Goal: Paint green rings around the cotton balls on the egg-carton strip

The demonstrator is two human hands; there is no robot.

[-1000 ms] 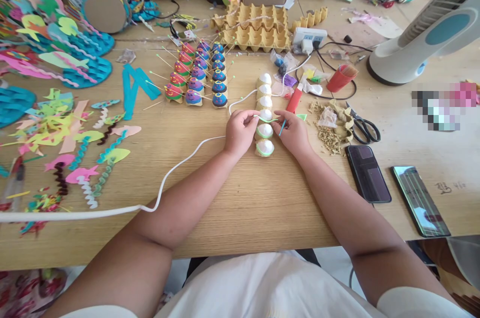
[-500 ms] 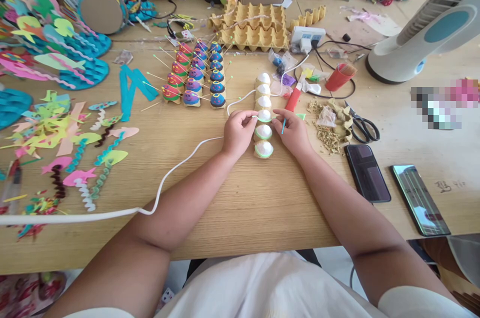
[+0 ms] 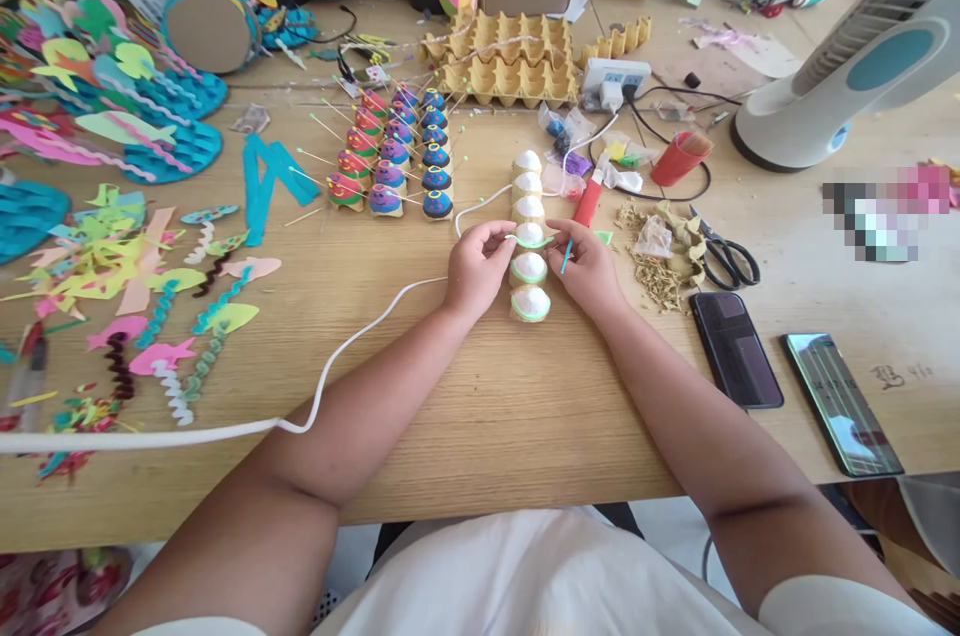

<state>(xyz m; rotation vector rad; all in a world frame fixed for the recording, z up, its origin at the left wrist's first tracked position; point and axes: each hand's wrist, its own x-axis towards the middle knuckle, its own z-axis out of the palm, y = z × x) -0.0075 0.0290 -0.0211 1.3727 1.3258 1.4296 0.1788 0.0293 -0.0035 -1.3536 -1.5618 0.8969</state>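
A row of egg-carton cups topped with white domes (image 3: 530,269) runs away from me down the middle of the table. The nearest two domes carry light green bands around their bases. Across the third one lies a thin light green strip (image 3: 534,243), curved along its near side. My left hand (image 3: 478,268) pinches the left end of this strip. On the other side, my right hand (image 3: 589,268) is closed around a thin blue stick (image 3: 566,258), its fingertips beside the strip's right end. Whether those fingertips grip the strip I cannot tell.
Painted carton rows (image 3: 388,156) with pins sticking out stand behind my left hand. Paper cutouts (image 3: 161,356) cover the left side. Scissors (image 3: 724,256), a dark phone (image 3: 736,348), a lit phone (image 3: 841,403) and a fan (image 3: 832,86) are at right. A white cable (image 3: 337,356) crosses my left arm.
Both hands stay almost in place at the third dome. The green strip now shows more clearly, curving along the dome's near side. The whole view has shifted slightly.
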